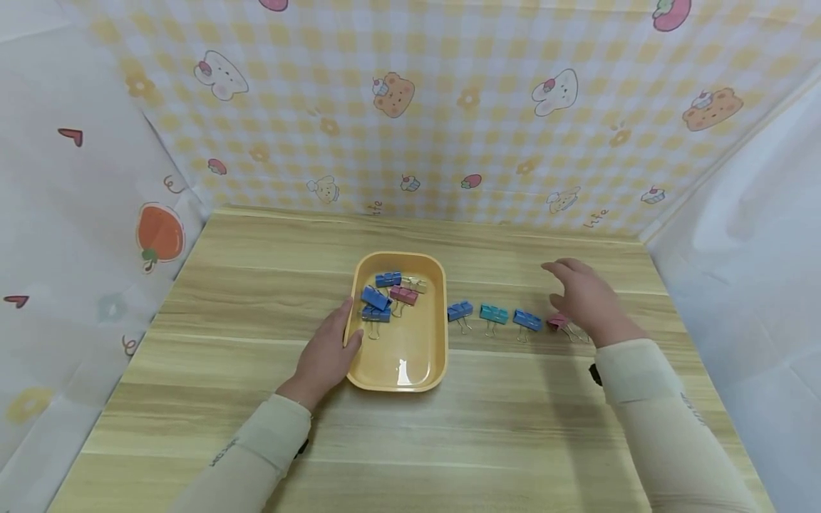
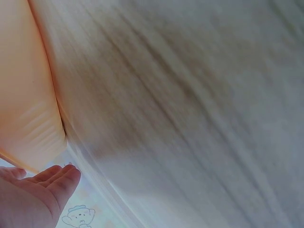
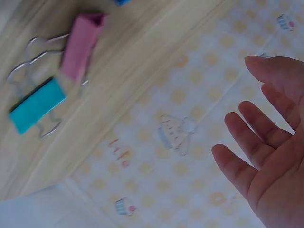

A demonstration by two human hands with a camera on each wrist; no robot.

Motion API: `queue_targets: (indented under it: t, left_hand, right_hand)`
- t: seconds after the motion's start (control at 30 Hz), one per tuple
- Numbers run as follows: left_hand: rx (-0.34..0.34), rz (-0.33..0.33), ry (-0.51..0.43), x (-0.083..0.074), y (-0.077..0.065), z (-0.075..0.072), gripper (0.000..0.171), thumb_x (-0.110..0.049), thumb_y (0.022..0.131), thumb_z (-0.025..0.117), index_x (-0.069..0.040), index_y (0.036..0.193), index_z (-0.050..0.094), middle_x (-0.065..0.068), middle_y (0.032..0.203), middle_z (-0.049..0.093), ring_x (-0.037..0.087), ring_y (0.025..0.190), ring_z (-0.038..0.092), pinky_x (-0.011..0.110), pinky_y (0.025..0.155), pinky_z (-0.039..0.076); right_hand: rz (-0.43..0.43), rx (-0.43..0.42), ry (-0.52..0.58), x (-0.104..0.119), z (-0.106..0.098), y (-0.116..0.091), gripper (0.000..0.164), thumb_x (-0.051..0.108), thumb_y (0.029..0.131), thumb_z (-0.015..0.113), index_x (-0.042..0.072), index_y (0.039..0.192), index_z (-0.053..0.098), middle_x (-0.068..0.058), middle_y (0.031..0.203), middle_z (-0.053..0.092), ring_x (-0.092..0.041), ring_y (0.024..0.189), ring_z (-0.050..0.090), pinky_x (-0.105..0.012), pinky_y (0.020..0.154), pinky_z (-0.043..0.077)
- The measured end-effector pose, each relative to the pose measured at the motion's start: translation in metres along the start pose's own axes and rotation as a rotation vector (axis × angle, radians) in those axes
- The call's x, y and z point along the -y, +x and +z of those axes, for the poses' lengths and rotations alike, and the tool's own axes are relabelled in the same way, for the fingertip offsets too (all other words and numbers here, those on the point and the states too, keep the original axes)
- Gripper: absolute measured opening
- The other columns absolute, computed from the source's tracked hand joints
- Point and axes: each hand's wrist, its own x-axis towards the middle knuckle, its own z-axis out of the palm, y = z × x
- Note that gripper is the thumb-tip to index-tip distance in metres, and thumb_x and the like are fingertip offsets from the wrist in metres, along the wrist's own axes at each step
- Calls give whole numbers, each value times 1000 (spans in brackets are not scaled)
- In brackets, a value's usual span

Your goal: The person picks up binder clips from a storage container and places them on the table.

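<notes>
A yellow plastic tray (image 1: 399, 374) stands mid-table, holding several binder clips, among them a pink one (image 1: 404, 295) and a blue one (image 1: 388, 279). At its left wall is my left hand (image 1: 325, 356), gripping the rim with the thumb over the edge and the fingers along the outside. My right hand (image 1: 589, 301) hovers over the right end of a row of binder clips, fingers spread and holding nothing. Beneath it lie a pink binder clip (image 3: 81, 46) and a teal binder clip (image 3: 38, 105); the hand hides that teal one in the head view.
Between the tray and my right hand, the row includes a blue clip (image 1: 460, 311), a teal clip (image 1: 494, 313) and another blue clip (image 1: 527, 319). A checked cloth (image 1: 436, 142) hangs behind the wooden table (image 1: 449, 442), with pale sheets at both sides.
</notes>
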Motion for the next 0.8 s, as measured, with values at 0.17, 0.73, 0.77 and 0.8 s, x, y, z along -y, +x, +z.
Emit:
queue_targets:
  t: [0.17,0.73,0.77,0.8]
  left_hand:
    - [2,-7,-3,-2,0,-1,68,-31,100,48,-11,156,14,20,155,29,38,141,29,54,112,28]
    - [5,-7,-3,-1,-1,-1,69,-31,100,47,-11,156,13,20,155,28,39,141,28,54,112,28]
    - [6,-10,-4,-1,-1,-1,69,-32,100,47,-11,156,13,19,155,28,38,141,28,54,112,28]
    - [7,-11,-4,0,0,-1,69,-32,100,47,-11,156,13,19,155,27,39,141,28,54,112,28]
  right_hand:
    - [-46,-26,10,23,0,7,59,3,86,67,1,141,45,-26,140,42,-46,126,42,-59,96,43]
    - [-217,-50,53,88,15,24,55,8,88,68,7,140,48,-17,140,46,-36,127,46,-50,97,47]
    - [-229,-46,59,92,16,25,55,9,88,68,7,140,49,-17,140,47,-35,127,47,-50,96,47]
    - [-240,-40,62,96,18,27,55,9,89,68,7,140,49,-16,140,47,-35,126,47,-49,96,48]
